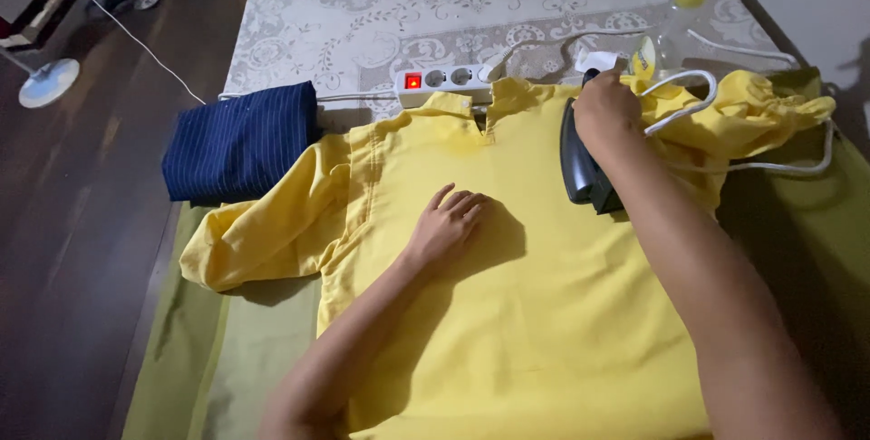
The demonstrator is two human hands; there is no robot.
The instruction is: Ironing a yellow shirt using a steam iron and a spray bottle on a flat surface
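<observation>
Yellow shirt (535,313) lies flat on a green cloth (217,349). Left hand (449,222) rests open, palm down, on its chest; right hand (605,109) closes round one iron (584,168) near the collar. Risk: the cord (689,109) could snag, or the iron could reach the flat fingers. Also present: one power strip (444,80), one folded navy cloth (240,141).
</observation>
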